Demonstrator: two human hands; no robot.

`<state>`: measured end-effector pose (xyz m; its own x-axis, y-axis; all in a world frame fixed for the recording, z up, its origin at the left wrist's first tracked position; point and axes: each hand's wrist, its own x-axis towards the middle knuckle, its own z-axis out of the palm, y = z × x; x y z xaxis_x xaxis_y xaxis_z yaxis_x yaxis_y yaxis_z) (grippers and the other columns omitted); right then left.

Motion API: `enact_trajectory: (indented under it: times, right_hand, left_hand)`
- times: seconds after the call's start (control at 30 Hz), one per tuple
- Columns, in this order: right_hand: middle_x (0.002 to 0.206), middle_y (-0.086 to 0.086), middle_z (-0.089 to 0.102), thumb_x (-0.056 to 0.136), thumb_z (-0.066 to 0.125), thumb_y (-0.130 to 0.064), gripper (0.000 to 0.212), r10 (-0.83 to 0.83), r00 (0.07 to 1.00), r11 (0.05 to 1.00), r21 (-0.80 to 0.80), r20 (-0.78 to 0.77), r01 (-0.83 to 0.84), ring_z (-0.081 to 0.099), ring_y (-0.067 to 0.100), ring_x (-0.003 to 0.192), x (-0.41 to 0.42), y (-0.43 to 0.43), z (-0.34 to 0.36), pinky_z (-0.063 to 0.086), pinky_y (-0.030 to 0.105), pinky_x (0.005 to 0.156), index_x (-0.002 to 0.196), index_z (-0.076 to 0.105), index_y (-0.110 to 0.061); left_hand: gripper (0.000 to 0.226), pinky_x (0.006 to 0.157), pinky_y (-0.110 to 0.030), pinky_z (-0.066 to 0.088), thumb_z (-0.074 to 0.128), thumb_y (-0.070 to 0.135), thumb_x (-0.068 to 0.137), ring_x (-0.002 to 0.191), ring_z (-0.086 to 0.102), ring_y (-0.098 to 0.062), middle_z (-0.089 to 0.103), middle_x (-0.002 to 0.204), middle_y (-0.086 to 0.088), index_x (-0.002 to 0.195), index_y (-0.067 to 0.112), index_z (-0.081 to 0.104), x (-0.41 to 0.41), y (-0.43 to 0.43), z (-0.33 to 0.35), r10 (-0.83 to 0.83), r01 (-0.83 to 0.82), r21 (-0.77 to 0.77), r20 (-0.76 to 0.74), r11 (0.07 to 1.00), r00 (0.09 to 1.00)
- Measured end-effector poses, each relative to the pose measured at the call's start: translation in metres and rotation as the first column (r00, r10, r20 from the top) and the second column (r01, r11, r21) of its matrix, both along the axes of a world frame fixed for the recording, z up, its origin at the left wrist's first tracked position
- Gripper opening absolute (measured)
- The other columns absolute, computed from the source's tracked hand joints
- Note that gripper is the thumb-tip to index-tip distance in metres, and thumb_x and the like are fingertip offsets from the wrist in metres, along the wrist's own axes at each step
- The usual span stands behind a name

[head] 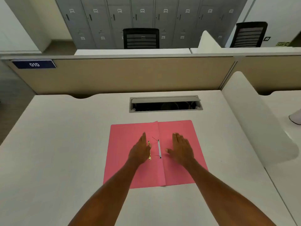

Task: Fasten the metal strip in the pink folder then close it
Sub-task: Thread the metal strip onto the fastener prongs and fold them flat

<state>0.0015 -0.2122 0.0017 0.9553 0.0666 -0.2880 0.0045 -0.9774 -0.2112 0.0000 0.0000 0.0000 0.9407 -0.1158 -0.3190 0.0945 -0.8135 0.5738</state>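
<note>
The pink folder (123,144) lies open flat on the white desk, its fold running down the middle. A white strip (159,148) with two thin prongs sticking up sits just right of the fold. A gold metal strip (149,154) lies on the left leaf, partly hidden under my left hand (140,150), whose fingers are stretched out flat and whose thumb touches the strip. My right hand (180,148) rests flat with fingers apart on the right leaf, thumb pointing toward the white strip. Neither hand grips anything.
An open cable hatch (165,104) is set in the desk (65,144) behind the folder. A beige partition (122,75) closes off the back and a white divider (254,115) rises on the right. Black chairs and grey lockers stand beyond.
</note>
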Motion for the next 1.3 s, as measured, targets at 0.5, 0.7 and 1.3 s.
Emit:
enact_trajectory:
  times: [0.5, 0.7, 1.3]
  right_hand:
    - [0.168, 0.004, 0.039, 0.104, 0.064, -0.031, 0.059, 0.107, 0.994, 0.994, 0.031, -0.001, -0.107, 0.032, 0.022, 0.158, -0.039, -0.023, -0.027, 0.044, 0.037, 0.120, 0.155, 0.044, -0.012]
    - [0.171, 0.006, 0.035, 0.106, 0.061, -0.030, 0.060, 0.124, 0.992, 0.991, 0.040, 0.038, -0.126, 0.030, 0.023, 0.160, -0.052, -0.024, -0.032, 0.047, 0.036, 0.120, 0.159, 0.040, -0.012]
    - [0.101, 0.004, 0.070, 0.104, 0.062, -0.025, 0.019, -0.280, 0.957, 0.952, 0.147, 0.072, 0.267, 0.067, 0.022, 0.090, -0.072, -0.046, -0.035, 0.059, 0.036, 0.080, 0.100, 0.073, -0.011]
  left_hand:
    - [0.052, 0.127, -0.039, 0.039, 0.064, 0.017, 0.102, 0.161, 0.036, -0.022, 0.031, 0.175, -0.003, 0.154, 0.018, 0.057, -0.025, 0.000, -0.022, -0.155, 0.157, 0.085, -0.028, 0.984, 0.988]
    - [0.068, 0.127, -0.046, 0.040, 0.074, 0.037, 0.097, 0.161, 0.033, -0.026, 0.025, 0.177, -0.002, 0.159, 0.023, 0.050, -0.034, 0.002, -0.026, -0.151, 0.157, 0.079, -0.081, 0.984, 0.985]
    - [0.061, 0.132, -0.040, 0.029, 0.058, 0.050, 0.105, 0.166, 0.022, -0.026, 0.022, 0.178, -0.007, 0.160, 0.025, 0.047, -0.047, 0.001, -0.030, -0.191, 0.196, 0.142, -0.047, 0.970, 0.980]
